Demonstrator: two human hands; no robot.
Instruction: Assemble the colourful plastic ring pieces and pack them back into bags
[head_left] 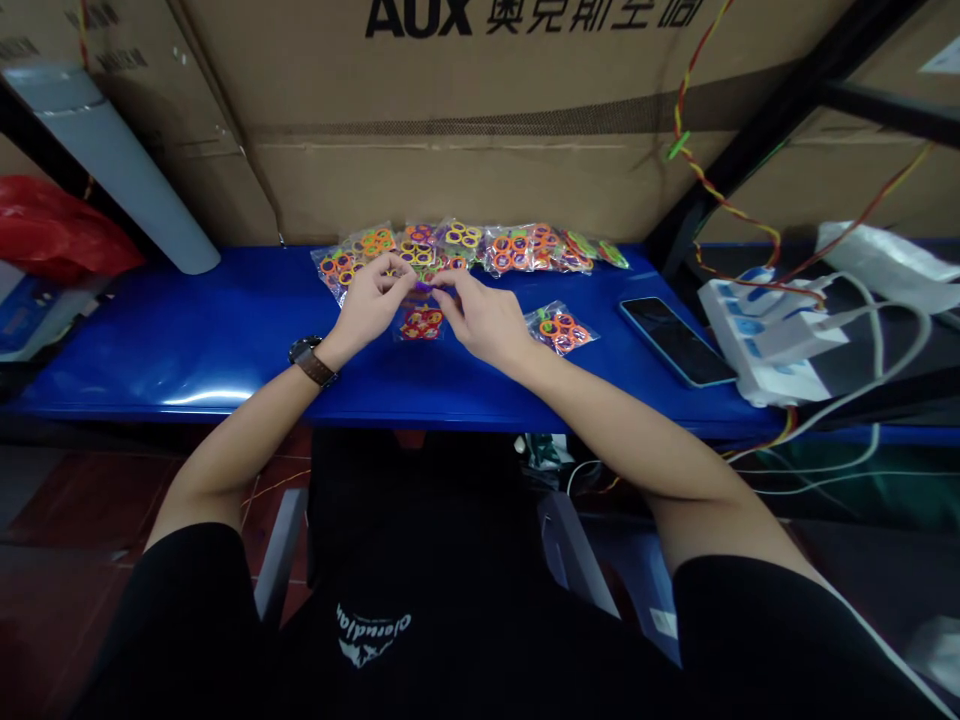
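Observation:
My left hand [376, 300] and my right hand [484, 310] meet over the blue table, thumbs and fingertips pinched. Between them is a small purple piece [424, 287], mostly covered by the fingers, so its kind is unclear. Right below the fingertips is a small clear packet [421, 323] with a red and yellow print or content; whether the fingers also touch it, I cannot tell. Behind the hands lies a row of clear packets of colourful rings [514, 250]. To the right of my right hand lies a single packet of orange rings [562, 329].
A phone [675, 340] and a white power strip [765, 335] with plugs and cables occupy the right of the blue table [225, 350]. A grey-blue cylinder [120, 170] leans at the left, near a red bag [56, 228]. Large cardboard boxes [465, 180] stand behind.

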